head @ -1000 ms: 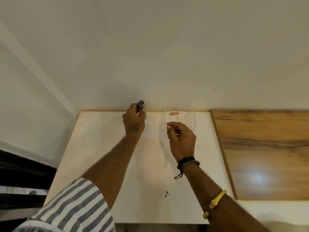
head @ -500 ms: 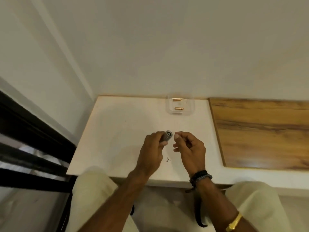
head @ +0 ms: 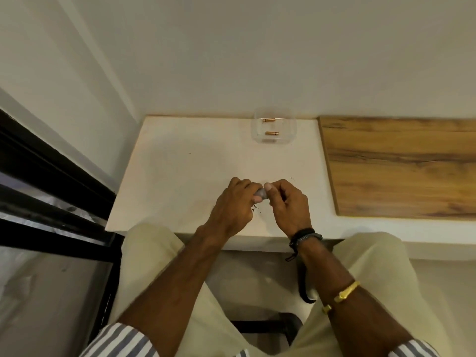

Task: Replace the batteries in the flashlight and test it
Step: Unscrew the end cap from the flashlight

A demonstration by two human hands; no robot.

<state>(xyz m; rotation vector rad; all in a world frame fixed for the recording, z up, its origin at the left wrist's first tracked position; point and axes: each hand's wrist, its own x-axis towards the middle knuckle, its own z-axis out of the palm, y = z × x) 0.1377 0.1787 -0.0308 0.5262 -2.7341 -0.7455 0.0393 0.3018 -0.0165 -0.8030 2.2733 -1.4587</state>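
Left hand (head: 235,202) wrapped around flashlight (head: 260,194), end facing rightward to right hand (head: 286,202), fingertips pinched against it.

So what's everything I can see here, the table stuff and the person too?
flashlight: one, grey, mostly hidden in the left hand, above the table's near edge
batteries: two, copper-coloured, lying apart in the clear container
clear container: one, transparent, at the far edge of the table by the wall
table: one, white top
wooden panel: one, brown, right of the white top
left hand: one, closed around the flashlight
right hand: one, fingers at the flashlight's end; whether they pinch anything is hidden
bands: a black one at the right wrist, a gold one higher up that forearm
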